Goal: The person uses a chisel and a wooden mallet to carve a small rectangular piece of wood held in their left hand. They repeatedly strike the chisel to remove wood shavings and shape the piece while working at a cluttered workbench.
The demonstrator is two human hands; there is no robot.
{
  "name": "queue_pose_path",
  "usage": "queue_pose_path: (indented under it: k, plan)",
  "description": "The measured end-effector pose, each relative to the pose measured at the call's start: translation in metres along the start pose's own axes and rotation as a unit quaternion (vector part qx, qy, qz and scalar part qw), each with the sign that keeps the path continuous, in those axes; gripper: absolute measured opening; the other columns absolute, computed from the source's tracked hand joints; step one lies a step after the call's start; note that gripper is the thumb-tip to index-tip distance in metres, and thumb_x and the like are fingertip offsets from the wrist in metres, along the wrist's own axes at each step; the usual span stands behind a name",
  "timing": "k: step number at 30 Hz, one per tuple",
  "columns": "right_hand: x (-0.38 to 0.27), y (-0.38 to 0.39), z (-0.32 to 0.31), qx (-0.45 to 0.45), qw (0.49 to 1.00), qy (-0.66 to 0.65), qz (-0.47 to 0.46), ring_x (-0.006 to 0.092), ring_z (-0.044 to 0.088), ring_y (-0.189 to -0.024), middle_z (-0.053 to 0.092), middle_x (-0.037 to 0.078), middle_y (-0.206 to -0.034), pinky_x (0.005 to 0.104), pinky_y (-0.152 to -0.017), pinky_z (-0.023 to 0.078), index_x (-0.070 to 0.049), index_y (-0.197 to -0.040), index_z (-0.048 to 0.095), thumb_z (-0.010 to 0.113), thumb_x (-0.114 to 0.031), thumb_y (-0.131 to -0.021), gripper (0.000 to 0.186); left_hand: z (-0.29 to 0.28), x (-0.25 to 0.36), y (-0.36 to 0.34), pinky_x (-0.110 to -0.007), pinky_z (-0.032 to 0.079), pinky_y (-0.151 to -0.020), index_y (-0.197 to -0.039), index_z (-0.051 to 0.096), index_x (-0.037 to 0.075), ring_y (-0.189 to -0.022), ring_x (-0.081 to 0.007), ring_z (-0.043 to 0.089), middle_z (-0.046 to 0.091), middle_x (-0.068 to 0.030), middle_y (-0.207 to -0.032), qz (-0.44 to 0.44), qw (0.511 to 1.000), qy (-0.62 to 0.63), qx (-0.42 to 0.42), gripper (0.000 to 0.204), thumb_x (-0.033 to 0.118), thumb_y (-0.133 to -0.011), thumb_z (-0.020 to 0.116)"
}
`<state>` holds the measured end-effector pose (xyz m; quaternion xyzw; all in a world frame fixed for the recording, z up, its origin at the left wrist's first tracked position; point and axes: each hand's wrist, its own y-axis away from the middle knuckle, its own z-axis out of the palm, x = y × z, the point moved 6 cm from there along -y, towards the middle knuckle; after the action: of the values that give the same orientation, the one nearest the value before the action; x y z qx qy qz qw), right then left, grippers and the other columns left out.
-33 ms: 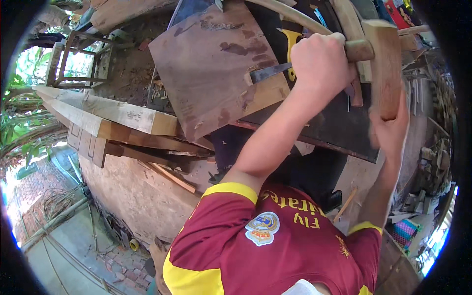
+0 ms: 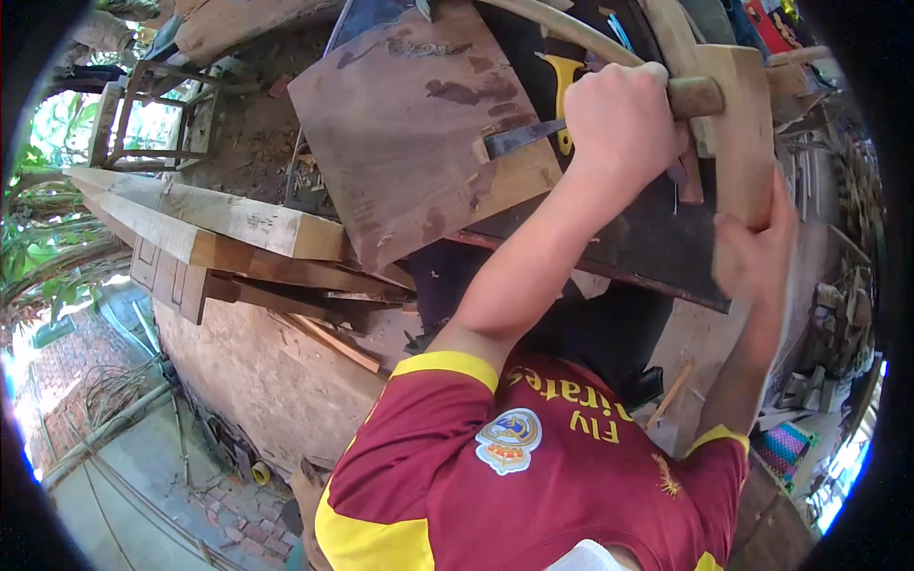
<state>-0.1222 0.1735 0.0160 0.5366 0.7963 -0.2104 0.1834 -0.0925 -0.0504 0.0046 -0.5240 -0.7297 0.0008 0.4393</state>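
Observation:
My left hand (image 2: pixel 624 119) is closed around the wooden handle (image 2: pixel 695 98) of a chisel. The chisel's flat metal blade (image 2: pixel 524 140) points left, its tip at a small notch near the edge of a brown wooden board (image 2: pixel 400 152). My right hand (image 2: pixel 757 249) grips the near end of a thick wooden block (image 2: pixel 745 133), used here like a mallet. The block's side meets, or lies very close to, the butt of the chisel handle. Under the fist, the handle's middle is hidden.
A yellow-handled tool (image 2: pixel 564 81) lies beyond my left hand on the dark tabletop (image 2: pixel 638 252). Long timber beams (image 2: pixel 252 224) jut out at left, below a wooden frame (image 2: pixel 157 152). Scrap wood and a colourful woven piece (image 2: pixel 785 452) are at the right.
The block in my right hand has shifted slightly left, and that hand sits a little lower in the picture. My left hand, the chisel and the board look unmoved.

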Motion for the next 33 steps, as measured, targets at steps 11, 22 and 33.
queue_pose_path:
  k: [11,22,33]
  plan:
    - [0.037,-0.013,-0.039,0.178,0.981,0.021,0.069,0.0267,0.056,-0.108,0.052,0.019,-0.125,0.0348,-0.093,0.044,0.004,-0.134,0.039,0.075,-0.003,-0.063,0.080,-0.005,0.001,-0.001,-0.038,0.050,-0.053,-0.065,0.062,0.010,-0.059,-0.0299,0.065,0.062,-0.0122,-0.060,-0.011,1.000,0.004,-0.011,0.014,0.018,-0.057,0.070]
    - [0.044,-0.004,-0.022,0.141,0.988,0.044,0.053,0.0298,0.052,-0.115,0.052,0.021,-0.128,0.0368,-0.097,0.041,0.006,-0.129,0.044,0.075,-0.012,-0.065,0.073,-0.001,0.001,-0.003,-0.039,0.051,-0.054,-0.066,0.065,0.011,-0.061,-0.0305,0.065,0.063,-0.0127,-0.063,-0.024,0.999,0.025,-0.032,0.013,0.020,-0.058,0.069]
    - [0.043,-0.010,-0.002,0.197,0.972,0.120,0.042,0.0216,0.051,-0.116,0.051,0.016,-0.129,0.0338,-0.096,0.042,0.003,-0.134,0.042,0.076,-0.003,-0.068,0.074,0.005,-0.004,-0.003,-0.040,0.051,-0.054,-0.067,0.066,0.011,-0.062,-0.0295,0.065,0.063,-0.0117,-0.063,-0.033,0.999,-0.004,-0.040,0.015,0.022,-0.058,0.070]
